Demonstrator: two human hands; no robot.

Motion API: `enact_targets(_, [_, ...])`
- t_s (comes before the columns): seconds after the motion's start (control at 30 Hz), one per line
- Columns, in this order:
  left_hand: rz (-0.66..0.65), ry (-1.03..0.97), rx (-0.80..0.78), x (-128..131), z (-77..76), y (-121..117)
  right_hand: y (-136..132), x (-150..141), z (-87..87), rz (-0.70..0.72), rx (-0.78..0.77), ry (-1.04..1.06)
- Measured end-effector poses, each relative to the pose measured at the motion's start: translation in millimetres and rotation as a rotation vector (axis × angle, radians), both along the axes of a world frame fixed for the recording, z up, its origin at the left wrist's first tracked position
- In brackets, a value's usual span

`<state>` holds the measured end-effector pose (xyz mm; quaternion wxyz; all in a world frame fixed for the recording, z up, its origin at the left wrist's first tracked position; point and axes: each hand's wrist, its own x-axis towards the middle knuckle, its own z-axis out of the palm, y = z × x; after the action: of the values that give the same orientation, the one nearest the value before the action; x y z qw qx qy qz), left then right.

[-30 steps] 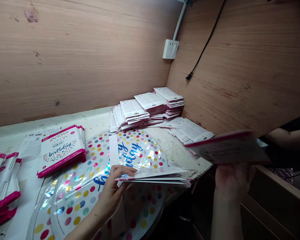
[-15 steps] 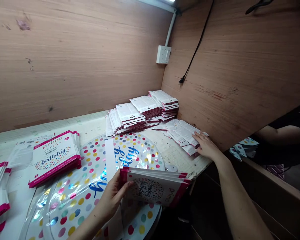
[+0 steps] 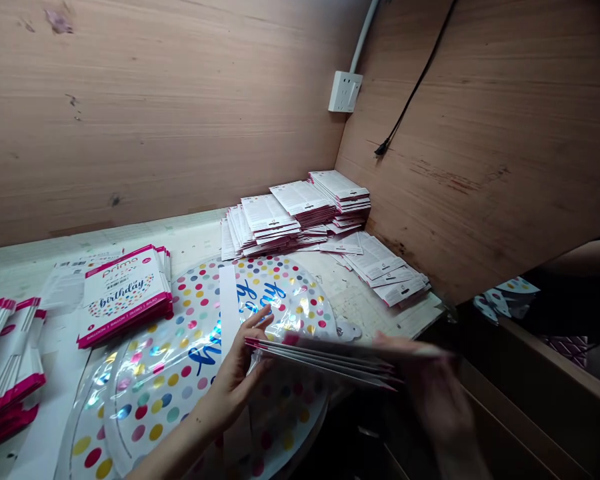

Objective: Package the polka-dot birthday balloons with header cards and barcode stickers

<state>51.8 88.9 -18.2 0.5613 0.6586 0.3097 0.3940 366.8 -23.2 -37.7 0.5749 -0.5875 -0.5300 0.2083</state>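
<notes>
Two hands (image 3: 237, 380) (image 3: 433, 393) — one wall socket (image 3: 345, 91)

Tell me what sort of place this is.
Probably a small packing workbench for party goods. Pink-edged Prima birthday balloon packs lie on the bench, a large dotted foil balloon lies spread out, and stacks of printed packets are piled against the wooden wall.

Left hand (image 3: 237, 380): bare, with slender, spread fingers (image 3: 254, 321). Left forearm (image 3: 165, 453): bare and slim, uncovered to the frame edge. Right hand (image 3: 430, 387): bare, motion-blurred, finer detail unverifiable. Right forearm (image 3: 460, 460): uncovered, also blurred.
</notes>
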Motion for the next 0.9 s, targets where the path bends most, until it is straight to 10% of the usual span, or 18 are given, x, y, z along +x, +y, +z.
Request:
enact_targets(0.13, [0.024,-0.074,-0.064,0.8,-2.2,-4.6,-3.0,-72.4,-14.3,0.195,0.168,0.055])
enact_targets(0.3, [-0.015,0.044,0.082,3.8,-2.5,-11.4,4.2,-64.1,-16.5,0.246,0.203,0.038])
enact_targets(0.53, [0.190,0.207,-0.029,-22.3,28.7,1.2,61.2,-71.5,18.5,0.190,-0.058,0.239])
enact_targets(0.67, [0.348,0.161,-0.275,-67.6,40.4,9.6,134.9,-130.4,36.0,0.474,-0.399,0.504])
enact_targets(0.77, [0.597,0.541,-0.038,-94.0,30.6,8.1,177.9,-165.8,25.4,0.549,-0.573,0.450])
enact_targets(0.9, [0.226,0.928,0.436,-104.2,13.0,11.8,198.8,-179.7,4.5,0.539,-0.603,0.267])
